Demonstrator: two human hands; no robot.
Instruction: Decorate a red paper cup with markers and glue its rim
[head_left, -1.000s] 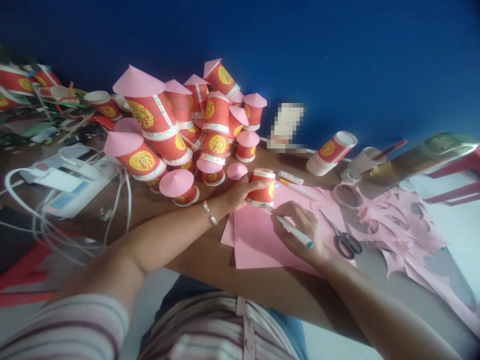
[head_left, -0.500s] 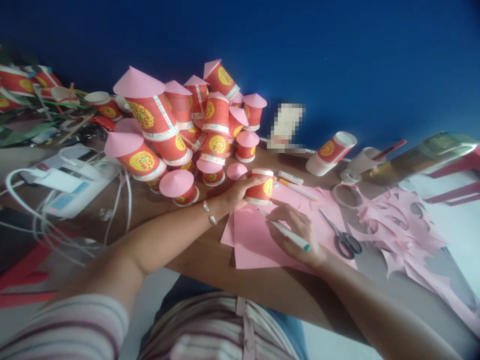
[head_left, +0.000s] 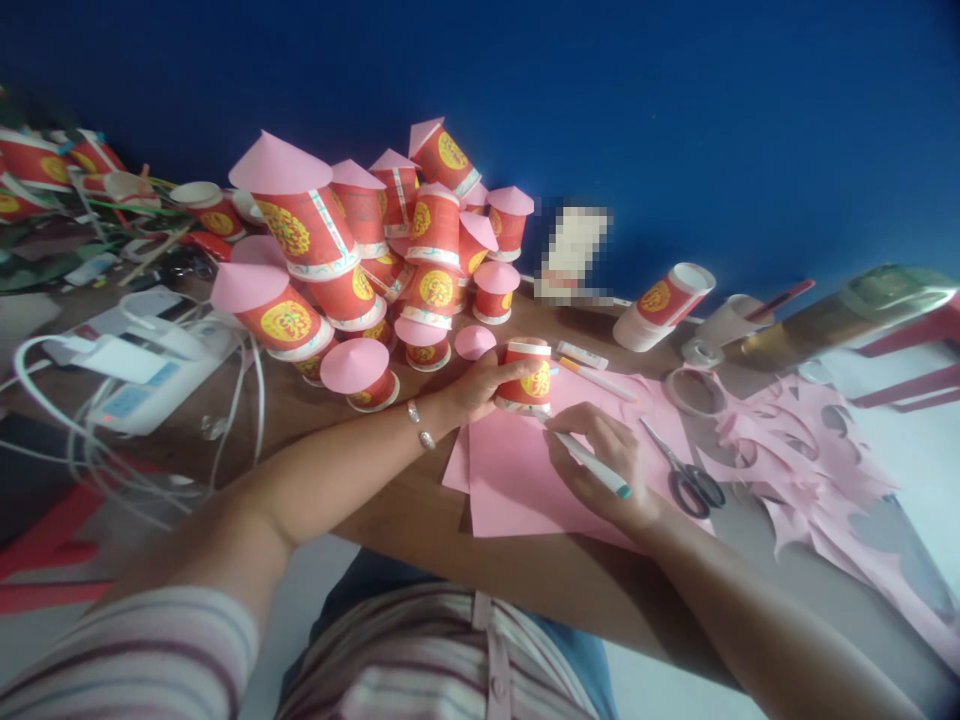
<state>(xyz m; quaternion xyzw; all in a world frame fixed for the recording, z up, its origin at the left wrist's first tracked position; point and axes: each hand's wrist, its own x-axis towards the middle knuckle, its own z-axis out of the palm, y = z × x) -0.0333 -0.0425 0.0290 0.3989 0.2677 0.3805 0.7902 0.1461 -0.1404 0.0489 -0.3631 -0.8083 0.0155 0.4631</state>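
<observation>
In the head view, we see the red cup (head_left: 523, 382) in our left hand (head_left: 480, 388), whose fingers are closed around its side. The cup stands nearly upright, over the far left part of the pink paper (head_left: 517, 490); if it rests there, we cannot tell. Our right hand (head_left: 596, 497) holds a white pen (head_left: 594, 464) firmly between the fingers. The pen's long axis runs slantwise, its front end directed up and left, toward the lower rim of the cup. This end is just beside the rim, but we cannot tell if they touch. Nothing stands between them. Near the left hand is a small pink cone (head_left: 475, 343), and beyond it the cone-topped cups (head_left: 435, 290). The scissors (head_left: 696, 490) lie just beside the right hand, to its right.
</observation>
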